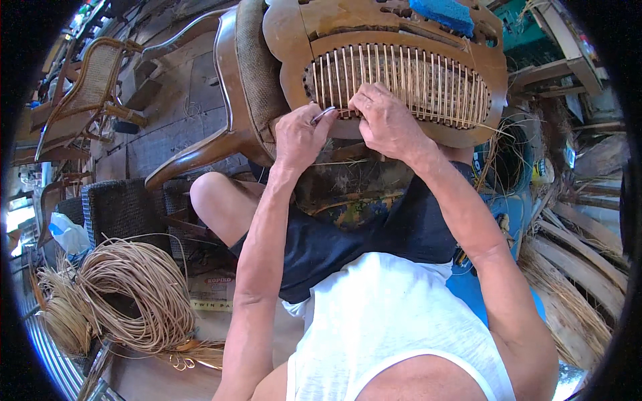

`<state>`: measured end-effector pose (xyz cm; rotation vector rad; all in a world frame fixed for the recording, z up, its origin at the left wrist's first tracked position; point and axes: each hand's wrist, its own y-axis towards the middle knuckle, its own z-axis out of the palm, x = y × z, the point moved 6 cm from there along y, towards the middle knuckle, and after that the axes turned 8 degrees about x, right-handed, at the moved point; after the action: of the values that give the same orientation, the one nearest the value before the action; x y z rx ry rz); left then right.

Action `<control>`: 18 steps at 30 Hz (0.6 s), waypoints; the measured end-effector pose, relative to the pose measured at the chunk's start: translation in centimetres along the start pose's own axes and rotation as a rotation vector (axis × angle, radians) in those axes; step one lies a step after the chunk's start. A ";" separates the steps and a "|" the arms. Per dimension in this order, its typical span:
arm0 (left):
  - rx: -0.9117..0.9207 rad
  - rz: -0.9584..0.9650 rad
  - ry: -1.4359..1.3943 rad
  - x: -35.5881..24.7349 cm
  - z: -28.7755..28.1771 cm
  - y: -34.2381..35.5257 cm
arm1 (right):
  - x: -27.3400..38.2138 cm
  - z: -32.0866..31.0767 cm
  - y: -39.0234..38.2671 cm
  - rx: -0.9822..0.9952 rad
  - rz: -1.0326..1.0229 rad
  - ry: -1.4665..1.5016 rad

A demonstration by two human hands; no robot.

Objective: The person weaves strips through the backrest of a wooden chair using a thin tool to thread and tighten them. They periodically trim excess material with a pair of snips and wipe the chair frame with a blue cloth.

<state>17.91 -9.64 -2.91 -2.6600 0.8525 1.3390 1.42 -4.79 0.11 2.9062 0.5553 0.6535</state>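
A carved wooden chair back (291,73) lies in front of me, its oval opening strung with parallel cane strands (378,67). Both my hands are at the near rim of that oval, towards its left end. My left hand (299,137) is closed around a slim, shiny, metal-looking tool (323,114) that pokes out by the thumb. Just to its right, my right hand (391,123) is bent in a pinch against the frame's edge. Whatever sits between its fingertips is hidden. One thin strand runs crosswise along the lower right of the oval.
A blue sponge-like block (445,15) rests on the frame's far side. At my left lies a large coil of rattan (137,294), with another wooden chair (87,83) farther off. Wood strips (582,247) and a dark bucket with loose cane (511,164) stand on the right.
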 end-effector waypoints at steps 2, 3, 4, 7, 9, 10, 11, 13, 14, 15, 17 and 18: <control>-0.012 0.033 0.005 -0.2 0.0 0.0 | 0.1 -0.2 0.0 -0.019 -0.015 -0.001; -0.004 0.013 0.021 -0.2 0.2 0.1 | 0.1 -0.2 0.1 -0.010 -0.019 -0.017; 0.002 -0.004 0.033 -0.2 0.2 0.2 | 0.1 -0.3 0.1 -0.001 -0.022 -0.039; 0.041 -0.028 0.066 -0.5 -0.3 -0.4 | -1.3 -0.1 0.5 0.105 -0.025 0.061; 0.040 -0.056 0.062 -1.6 -3.1 -1.6 | -1.3 -1.0 1.0 0.204 0.002 0.135; 0.009 -0.038 0.159 -2.5 -4.9 -2.4 | -0.6 -1.7 1.2 0.094 -0.044 0.233; -0.018 -0.025 0.256 -3.8 -6.1 -3.1 | 0.1 -2.0 1.1 -0.012 -0.086 0.335; 0.027 -0.038 0.269 -6.8 -7.6 -3.4 | 1.4 -1.2 1.4 -0.087 -0.131 0.413; 0.056 -0.054 0.286 -7.7 -8.0 -3.3 | 2.0 -0.5 1.9 0.029 -0.147 0.572; 0.059 -0.056 0.293 -7.8 -8.2 -3.1 | 2.5 0.1 2.0 0.145 -0.162 0.728; 0.082 0.045 0.243 -8.4 -8.4 -2.4 | 2.2 -1.1 2.1 0.043 -0.237 0.690; 0.086 0.043 0.248 -8.5 -8.6 -1.7 | 1.3 -2.1 2.0 0.011 -0.212 0.778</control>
<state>20.98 -6.67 8.56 -2.7928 0.9718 0.9673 2.27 -6.11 2.86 2.4538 0.9092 1.7409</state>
